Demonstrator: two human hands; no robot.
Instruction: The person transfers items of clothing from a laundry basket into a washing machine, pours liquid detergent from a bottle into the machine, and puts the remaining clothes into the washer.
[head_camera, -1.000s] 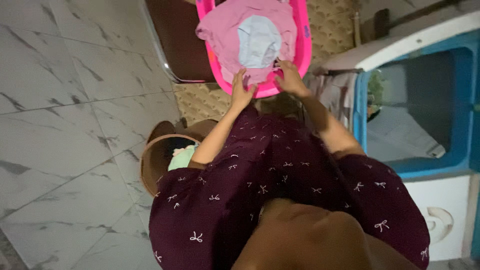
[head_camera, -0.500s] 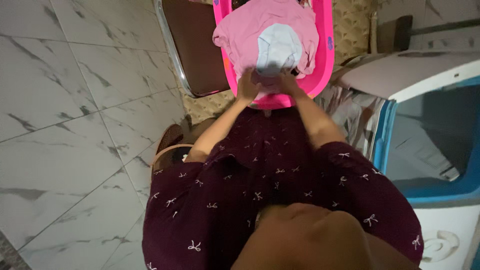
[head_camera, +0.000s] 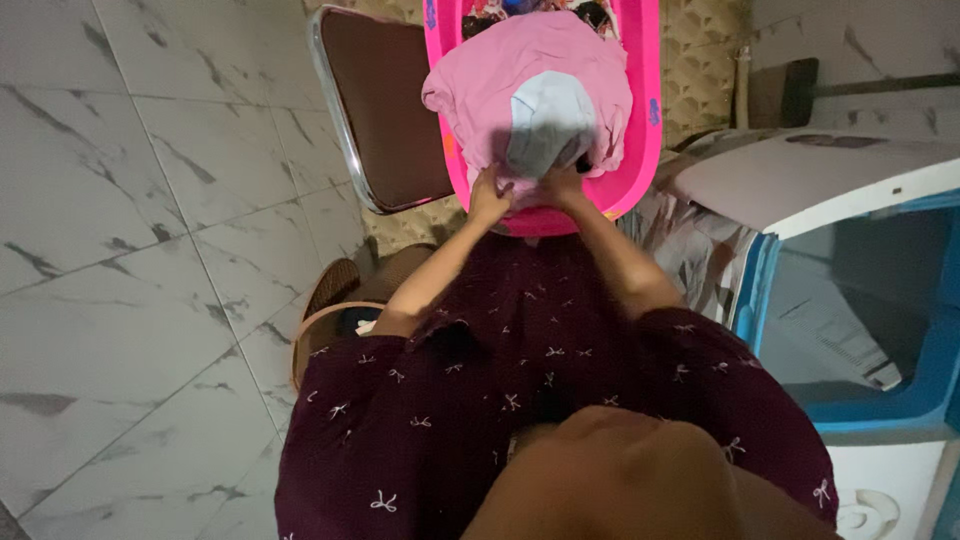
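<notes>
Now both hands are at the near end of a bright pink plastic tub (head_camera: 648, 120) that stands far from the person, in the top middle of the view. The left hand (head_camera: 489, 200) lies on the near edge of a pink garment (head_camera: 480, 85) heaped in the tub, its fingers curled into the cloth. The right hand (head_camera: 563, 186) is just beside it, touching the lower edge of a pale blue cloth (head_camera: 545, 120) that rests on top of the pink garment; I cannot tell if it really grips it. The two hands are very close, almost touching. On the right wall of the tub there is a small blue sticker (head_camera: 653, 110), too small to read its shape well.

Left of the tub stands a chair (head_camera: 385, 110) with a brown seat and a shiny metal frame. Near the person's left elbow, on the marble floor (head_camera: 130, 250), stands a round brown basket (head_camera: 320, 320), mostly hidden by the dark red sleeve with small white bows. At the right is a white and blue washing machine (head_camera: 850, 300) with its lid raised.
</notes>
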